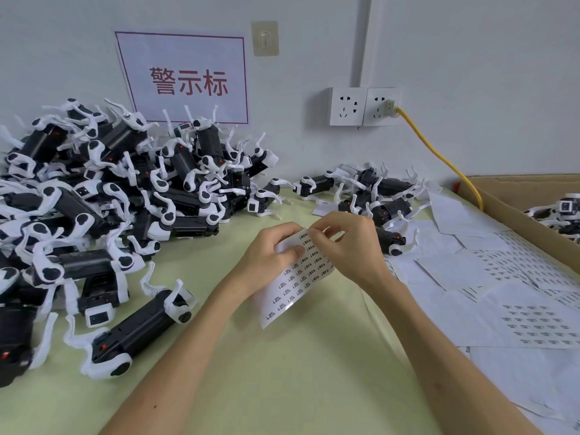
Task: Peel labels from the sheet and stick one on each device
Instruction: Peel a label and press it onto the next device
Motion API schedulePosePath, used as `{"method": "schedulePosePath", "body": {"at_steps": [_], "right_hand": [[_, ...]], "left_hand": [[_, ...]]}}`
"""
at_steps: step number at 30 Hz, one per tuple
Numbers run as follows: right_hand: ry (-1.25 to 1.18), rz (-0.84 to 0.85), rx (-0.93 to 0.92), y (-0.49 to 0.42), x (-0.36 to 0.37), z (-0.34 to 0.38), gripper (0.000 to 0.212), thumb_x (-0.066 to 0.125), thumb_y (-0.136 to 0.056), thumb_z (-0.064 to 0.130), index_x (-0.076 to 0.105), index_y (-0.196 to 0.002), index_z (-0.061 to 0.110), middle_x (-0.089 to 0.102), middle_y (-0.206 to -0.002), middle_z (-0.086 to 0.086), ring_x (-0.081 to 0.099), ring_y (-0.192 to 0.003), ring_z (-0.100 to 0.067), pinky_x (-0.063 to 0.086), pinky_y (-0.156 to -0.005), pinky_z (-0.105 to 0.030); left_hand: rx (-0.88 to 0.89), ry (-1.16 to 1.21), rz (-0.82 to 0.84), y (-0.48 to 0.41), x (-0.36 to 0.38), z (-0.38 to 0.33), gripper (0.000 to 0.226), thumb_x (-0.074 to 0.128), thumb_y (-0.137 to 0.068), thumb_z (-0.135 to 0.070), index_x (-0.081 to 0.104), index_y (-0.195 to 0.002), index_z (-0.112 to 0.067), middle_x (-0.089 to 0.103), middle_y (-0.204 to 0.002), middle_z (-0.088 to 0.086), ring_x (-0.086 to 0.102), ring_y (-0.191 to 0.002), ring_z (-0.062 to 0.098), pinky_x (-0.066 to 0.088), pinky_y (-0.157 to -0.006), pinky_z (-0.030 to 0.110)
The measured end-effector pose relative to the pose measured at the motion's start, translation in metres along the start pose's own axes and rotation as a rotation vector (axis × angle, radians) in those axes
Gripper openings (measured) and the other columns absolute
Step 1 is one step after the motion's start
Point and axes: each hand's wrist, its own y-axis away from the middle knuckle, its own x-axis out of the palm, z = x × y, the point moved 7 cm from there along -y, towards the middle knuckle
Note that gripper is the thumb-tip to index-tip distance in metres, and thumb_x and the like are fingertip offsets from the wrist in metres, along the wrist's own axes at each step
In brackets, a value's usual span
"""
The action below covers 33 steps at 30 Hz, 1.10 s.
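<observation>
Two hands meet at the centre: your left hand (270, 252) grips the label sheet (295, 290), thumb clamped on its printed face, and your right hand (348, 243) pinches finger and thumb together on the sheet's top edge. The label print is too small to read. At 11 o'clock a wall sign (185, 80) reads 警示标 in red. Black-and-white devices (94, 196) lie heaped from 9 to 11 o'clock, with a smaller group (376, 196) at 1 o'clock. Bare table (282, 372) lies open at 6 o'clock. At 3 o'clock a cardboard box (518, 196) holds more of them, and loose sheets (502, 293) spread just beside it.
</observation>
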Motion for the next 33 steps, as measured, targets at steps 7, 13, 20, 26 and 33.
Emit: {"method": "schedulePosePath", "body": {"at_steps": [7, 13, 20, 26, 33], "right_hand": [[-0.029, 0.021, 0.036, -0.004, -0.002, -0.007, 0.01, 0.072, -0.088, 0.012, 0.076, -0.08, 0.016, 0.069, -0.075, 0.019, 0.062, -0.069, -0.002, 0.044, -0.061, -0.01], [-0.074, -0.051, 0.101, -0.005, -0.007, -0.012, 0.016, 0.066, -0.092, 0.007, 0.074, -0.081, 0.016, 0.071, -0.069, 0.007, 0.069, -0.067, -0.012, 0.055, -0.065, -0.024], [-0.176, -0.066, 0.111, -0.003, -0.011, -0.008, 0.012, 0.072, -0.094, 0.017, 0.075, -0.085, 0.023, 0.07, -0.068, 0.004, 0.068, -0.061, -0.014, 0.059, -0.066, -0.033], [-0.163, 0.022, 0.07, -0.002, -0.005, 0.001, 0.012, 0.077, -0.09, 0.026, 0.075, -0.08, 0.019, 0.069, -0.068, 0.006, 0.063, -0.063, -0.022, 0.054, -0.067, -0.047], [-0.132, 0.05, 0.08, -0.002, -0.002, 0.0, 0.016, 0.077, -0.09, 0.03, 0.075, -0.084, 0.016, 0.069, -0.071, 0.003, 0.063, -0.066, -0.024, 0.055, -0.069, -0.045]], "left_hand": [[-0.007, 0.034, 0.03, 0.001, 0.002, 0.001, 0.021, 0.061, -0.096, -0.002, 0.07, -0.104, -0.019, 0.074, -0.097, -0.001, 0.07, -0.094, 0.015, 0.054, -0.086, 0.028], [-0.111, 0.082, -0.002, -0.001, 0.0, 0.009, 0.027, 0.062, -0.086, -0.01, 0.069, -0.107, -0.025, 0.076, -0.097, -0.001, 0.072, -0.09, 0.016, 0.055, -0.083, 0.03], [-0.117, -0.101, -0.212, -0.001, -0.015, 0.016, 0.031, 0.066, -0.094, -0.008, 0.068, -0.115, -0.032, 0.067, -0.109, -0.012, 0.061, -0.098, 0.008, 0.042, -0.078, 0.014], [-0.192, 0.35, 0.024, 0.001, -0.003, 0.008, 0.032, 0.052, -0.105, -0.029, 0.08, -0.092, -0.023, 0.072, -0.09, 0.002, 0.064, -0.077, 0.016, 0.046, -0.068, 0.025], [-0.151, 0.437, 0.001, 0.001, -0.006, 0.004, 0.01, 0.072, -0.092, -0.028, 0.076, -0.087, -0.02, 0.065, -0.081, -0.001, 0.06, -0.074, 0.014, 0.045, -0.068, 0.024]]}}
